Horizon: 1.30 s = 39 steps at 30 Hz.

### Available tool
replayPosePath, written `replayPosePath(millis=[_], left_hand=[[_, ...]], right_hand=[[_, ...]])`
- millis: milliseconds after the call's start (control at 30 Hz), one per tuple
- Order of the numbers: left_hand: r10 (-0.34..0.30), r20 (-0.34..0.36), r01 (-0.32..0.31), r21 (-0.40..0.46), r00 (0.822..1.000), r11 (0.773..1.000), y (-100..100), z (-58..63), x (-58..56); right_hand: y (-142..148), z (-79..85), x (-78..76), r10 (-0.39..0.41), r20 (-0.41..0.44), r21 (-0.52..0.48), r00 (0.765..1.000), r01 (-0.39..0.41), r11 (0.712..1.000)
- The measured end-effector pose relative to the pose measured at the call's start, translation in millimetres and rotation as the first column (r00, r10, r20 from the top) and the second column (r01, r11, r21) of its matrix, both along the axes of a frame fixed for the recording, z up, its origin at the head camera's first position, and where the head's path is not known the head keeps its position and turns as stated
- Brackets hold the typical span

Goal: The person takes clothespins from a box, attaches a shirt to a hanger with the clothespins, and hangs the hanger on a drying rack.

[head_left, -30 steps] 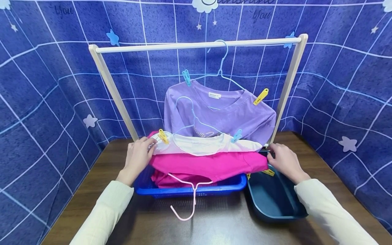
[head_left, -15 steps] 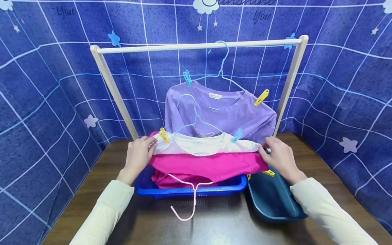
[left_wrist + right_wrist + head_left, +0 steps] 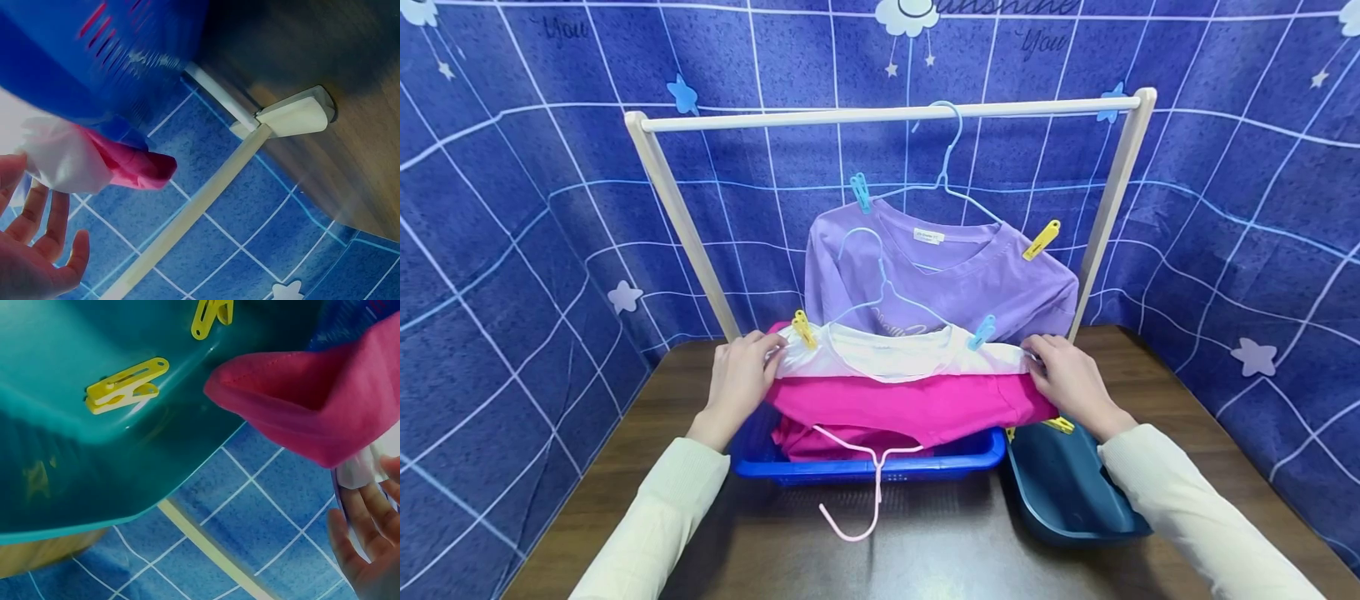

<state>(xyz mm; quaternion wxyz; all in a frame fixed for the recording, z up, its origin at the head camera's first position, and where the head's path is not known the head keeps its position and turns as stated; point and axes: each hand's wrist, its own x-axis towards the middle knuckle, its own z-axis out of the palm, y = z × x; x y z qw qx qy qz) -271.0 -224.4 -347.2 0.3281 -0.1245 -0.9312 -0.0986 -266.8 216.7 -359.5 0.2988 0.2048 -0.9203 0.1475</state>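
A white shirt point(image 3: 887, 358) hangs on a light blue hanger point(image 3: 886, 283), with a yellow clothespin point(image 3: 803, 330) on its left shoulder and a blue clothespin point(image 3: 981, 332) on its right. My left hand point(image 3: 739, 379) pinches the shirt's left end between thumb and fingers. At the other end my right hand point(image 3: 1067, 375) pinches the white fabric. Bright pink clothing point(image 3: 895, 402) lies just below the shirt in the blue basket point(image 3: 865, 472); a pink sleeve point(image 3: 281, 394) sticks out in the right wrist view. A pink hanger point(image 3: 878, 475) pokes over the basket's front rim.
Behind, a purple shirt point(image 3: 940, 267) hangs from the rack's white rail point(image 3: 737, 119), pinned with blue and yellow clothespins. At the right stands a dark teal tub point(image 3: 1075, 492) holding yellow clothespins point(image 3: 125, 385). A wooden table point(image 3: 790, 542) bears everything; patterned blue cloth point(image 3: 535, 250) surrounds it.
My right hand has moved left from the sleeve's outer end and now pinches the white fabric. The light blue hanger's hook has risen slightly. My left hand keeps its hold.
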Motion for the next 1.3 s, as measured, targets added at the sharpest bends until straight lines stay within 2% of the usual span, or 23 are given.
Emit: replayPosePath(millis=[200, 533, 733, 1033, 1300], left_hand=[[0.000, -0.009, 0.000, -0.004, 1.000, 1.000, 1.5, 6.3, -0.5], [-0.003, -0.025, 0.003, -0.012, 1.000, 1.000, 3.9, 24.6, -2.1], [-0.006, -0.052, 0.005, -0.022, 0.999, 1.000, 5.1, 42.2, -8.8], [0.016, -0.045, -0.016, -0.002, 0.999, 1.000, 7.7, 71.3, -22.1], [0.036, -0.029, -0.036, 0.014, 0.999, 0.999, 9.6, 88.0, -34.2]], right_hand=[[-1.0, 4.1, -0.4, -0.013, -0.001, 0.004, 1.000, 0.013, 1.000], [-2.7, 14.7, 1.9, -0.019, -0.124, -0.049, 0.992, 0.012, 0.999], [-3.9, 23.7, -1.1, -0.031, -0.177, -0.087, 0.984, 0.016, 0.996], [-8.4, 37.3, -7.0, -0.037, -0.233, -0.145, 0.972, 0.003, 0.989], [-13.0, 48.4, -10.5, -0.069, -0.235, -0.195, 0.970, 0.022, 0.980]])
